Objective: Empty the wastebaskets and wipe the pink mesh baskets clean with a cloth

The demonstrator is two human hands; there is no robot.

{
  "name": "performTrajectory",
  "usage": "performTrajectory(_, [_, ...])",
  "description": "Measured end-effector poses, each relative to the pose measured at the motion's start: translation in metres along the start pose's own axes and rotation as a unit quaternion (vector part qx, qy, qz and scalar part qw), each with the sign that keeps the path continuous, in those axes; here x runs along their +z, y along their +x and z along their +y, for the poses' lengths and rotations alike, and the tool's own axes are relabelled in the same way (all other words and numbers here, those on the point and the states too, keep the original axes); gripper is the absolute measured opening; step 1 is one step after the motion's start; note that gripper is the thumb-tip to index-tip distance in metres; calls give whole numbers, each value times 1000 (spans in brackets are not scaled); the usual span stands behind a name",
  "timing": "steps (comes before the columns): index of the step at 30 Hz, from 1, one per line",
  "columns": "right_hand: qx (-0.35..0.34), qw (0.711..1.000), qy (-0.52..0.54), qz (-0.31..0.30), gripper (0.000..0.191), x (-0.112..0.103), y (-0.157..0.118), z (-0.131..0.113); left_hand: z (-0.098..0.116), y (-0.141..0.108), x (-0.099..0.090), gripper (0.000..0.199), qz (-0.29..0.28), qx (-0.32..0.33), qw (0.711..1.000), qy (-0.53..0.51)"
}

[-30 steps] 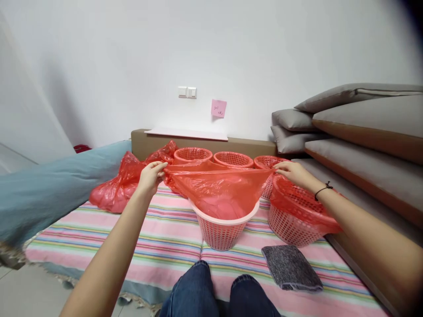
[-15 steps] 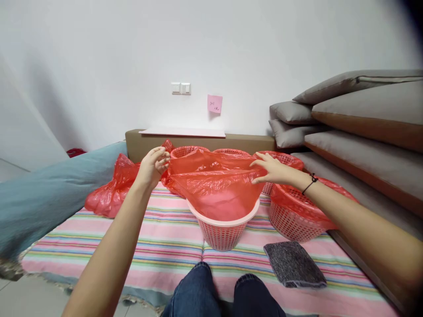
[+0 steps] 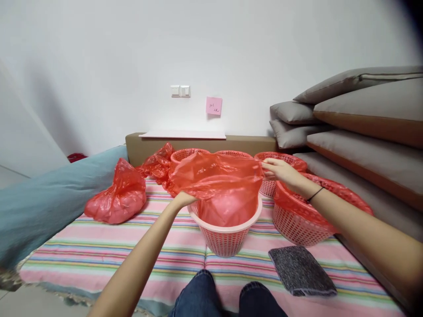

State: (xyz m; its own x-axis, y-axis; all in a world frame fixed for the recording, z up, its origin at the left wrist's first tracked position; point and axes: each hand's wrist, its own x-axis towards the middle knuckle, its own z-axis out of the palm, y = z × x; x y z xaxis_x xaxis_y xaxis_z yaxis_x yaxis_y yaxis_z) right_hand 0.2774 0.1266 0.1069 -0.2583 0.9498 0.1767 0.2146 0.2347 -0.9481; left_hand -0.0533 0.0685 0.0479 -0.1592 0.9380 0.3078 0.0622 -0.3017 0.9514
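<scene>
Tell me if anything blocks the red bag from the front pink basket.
Nothing visible does: the red bag dips into the open pink basket. The left hand is near the rim's left side, its fingers hidden by the bag.

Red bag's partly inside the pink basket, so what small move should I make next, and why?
I'd probably fold the red bag outward over the rim of the pink basket: the front rim is bare, the bag's top stands loose above it, and the right hand is at the bag's side edge. The nearest basket on the right has plastic draped over its rim.
</scene>
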Motion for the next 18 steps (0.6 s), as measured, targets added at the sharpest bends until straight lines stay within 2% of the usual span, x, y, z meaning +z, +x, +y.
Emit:
performTrajectory(1, [-8,1000,13,-20,40,13,0,-6,0,8,12,53,-26,2,1000,5])
performTrajectory(4, [-50,995,29,-79,40,49,5,-18,-6,24,48,54,-163,47,983,67])
performTrajectory(6, [-101,991,4,-89,36,66,9,-18,-13,28,68,60,-191,111,971,93])
performTrajectory(8, [-159,984,-40,-75,32,74,13,-15,-18,29,79,60,-151,174,968,99])
performTrajectory(10, [-196,976,-76,-49,29,73,17,-11,-18,31,81,50,-98,217,965,112])
performTrajectory(14, [-180,979,-79,-48,24,59,20,-8,-4,43,70,24,-42,238,956,164])
performTrajectory(16, [-146,982,-77,-89,42,56,23,-8,8,49,70,20,-37,228,956,182])
performTrajectory(18, [-137,976,-111,-131,62,60,27,-7,22,50,77,19,-56,211,958,188])
